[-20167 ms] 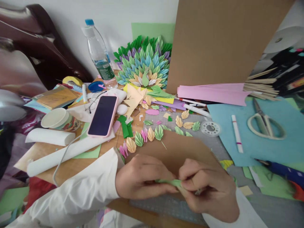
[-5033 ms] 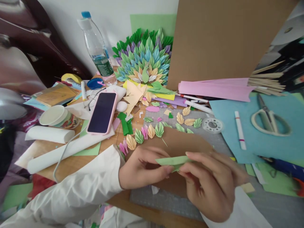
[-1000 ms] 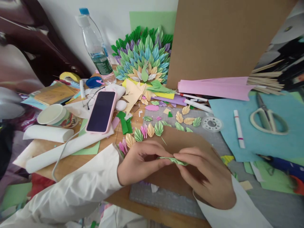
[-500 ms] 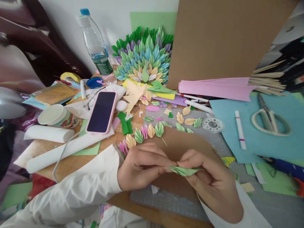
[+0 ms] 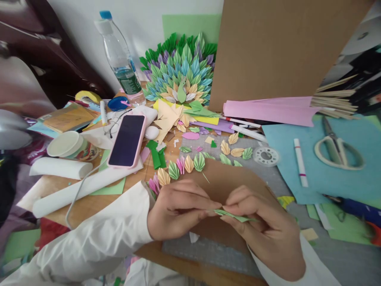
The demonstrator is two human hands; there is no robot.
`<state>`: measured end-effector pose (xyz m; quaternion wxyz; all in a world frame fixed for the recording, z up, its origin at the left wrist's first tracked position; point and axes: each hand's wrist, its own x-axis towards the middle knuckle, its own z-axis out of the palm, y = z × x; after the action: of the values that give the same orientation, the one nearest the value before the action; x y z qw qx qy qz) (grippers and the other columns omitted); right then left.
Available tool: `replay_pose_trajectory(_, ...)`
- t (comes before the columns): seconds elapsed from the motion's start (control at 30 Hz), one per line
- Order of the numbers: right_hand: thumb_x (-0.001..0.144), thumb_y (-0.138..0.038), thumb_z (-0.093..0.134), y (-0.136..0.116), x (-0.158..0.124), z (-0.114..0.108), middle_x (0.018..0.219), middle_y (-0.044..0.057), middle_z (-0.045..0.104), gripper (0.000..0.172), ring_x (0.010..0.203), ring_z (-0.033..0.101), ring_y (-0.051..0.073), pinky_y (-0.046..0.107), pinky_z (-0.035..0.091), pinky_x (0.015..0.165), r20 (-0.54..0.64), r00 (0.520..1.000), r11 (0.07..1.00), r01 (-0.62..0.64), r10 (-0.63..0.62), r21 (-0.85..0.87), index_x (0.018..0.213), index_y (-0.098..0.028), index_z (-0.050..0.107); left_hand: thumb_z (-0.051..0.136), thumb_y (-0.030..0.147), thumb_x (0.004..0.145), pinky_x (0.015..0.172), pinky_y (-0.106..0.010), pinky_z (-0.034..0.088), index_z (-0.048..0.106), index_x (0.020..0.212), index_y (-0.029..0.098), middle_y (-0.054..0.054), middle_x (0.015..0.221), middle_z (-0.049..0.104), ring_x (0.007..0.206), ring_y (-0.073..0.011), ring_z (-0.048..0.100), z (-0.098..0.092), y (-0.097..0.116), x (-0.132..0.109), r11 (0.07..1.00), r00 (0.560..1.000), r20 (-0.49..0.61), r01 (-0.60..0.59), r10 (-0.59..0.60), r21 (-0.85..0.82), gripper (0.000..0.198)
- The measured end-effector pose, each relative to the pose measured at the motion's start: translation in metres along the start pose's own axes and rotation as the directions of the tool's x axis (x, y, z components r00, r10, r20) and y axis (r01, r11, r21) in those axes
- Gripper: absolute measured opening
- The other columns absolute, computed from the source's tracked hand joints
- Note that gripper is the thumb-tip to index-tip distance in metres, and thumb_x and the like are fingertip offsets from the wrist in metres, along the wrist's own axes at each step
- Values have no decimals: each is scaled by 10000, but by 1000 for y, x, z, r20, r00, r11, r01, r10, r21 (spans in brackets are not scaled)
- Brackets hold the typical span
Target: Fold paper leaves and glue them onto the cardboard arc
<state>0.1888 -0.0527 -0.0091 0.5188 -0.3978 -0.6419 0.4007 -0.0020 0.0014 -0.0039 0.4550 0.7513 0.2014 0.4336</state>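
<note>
Both of my hands pinch a narrow folded strip of light green paper (image 5: 235, 216) low in the middle of the view. My left hand (image 5: 178, 209) grips its left end between thumb and fingers. Closed on its right part is my right hand (image 5: 264, 228), fingers curled under it. They hover over a curved brown cardboard piece (image 5: 223, 182) lying on a grey cutting mat (image 5: 208, 252). A row of small pleated paper leaves (image 5: 184, 167) in green, pink and peach lines the cardboard's far edge.
A pink-cased phone (image 5: 127, 140), paper cup (image 5: 70, 145), white paper rolls (image 5: 61, 168) and water bottle (image 5: 120, 59) crowd the left. A finished fan of paper leaves (image 5: 181, 73) leans at the back beside a tall cardboard sheet (image 5: 276, 47). Scissors (image 5: 337, 149), tape ring (image 5: 266, 155) and a glue gun (image 5: 357, 208) lie right.
The green strip has flattened and dropped slightly between my hands; my right fingers have closed tighter over it. Half a second ago its right tip stuck out wider.
</note>
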Motion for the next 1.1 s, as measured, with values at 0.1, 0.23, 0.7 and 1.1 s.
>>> replay_pose_trajectory(0.1,845,-62,633,-1,0,-2,738,14,603,148,674,575,152,285,465,574,10,1000,997,-27,27,69,813,-206,639,678,122,824,615,-243,549,766,958,124,-123,749,744,655,-164,678,-1,2,1,990,995,49,97,-92,-102,160)
replay_pose_trajectory(0.23,875,-197,652,3,-2,-4,704,5,579,107,645,558,148,271,445,546,84,988,965,-143,127,221,770,-216,640,668,200,845,575,-236,537,776,906,113,-136,743,733,629,-161,665,-3,4,3,931,967,151,241,-206,-274,152)
replay_pose_trajectory(0.7,889,-199,613,1,5,-2,804,18,577,42,755,583,151,245,481,641,83,979,977,-193,186,93,852,-212,600,616,121,852,582,-210,522,756,863,78,-124,725,718,635,-147,654,-4,5,4,971,973,74,223,-218,-80,147)
replay_pose_trajectory(1.1,868,-100,578,4,0,-5,990,53,592,139,930,574,215,368,448,823,-15,959,739,207,-282,-641,844,-231,617,582,297,894,675,-258,533,751,866,91,-128,812,733,748,-181,669,0,1,4,876,886,113,462,-449,-138,268)
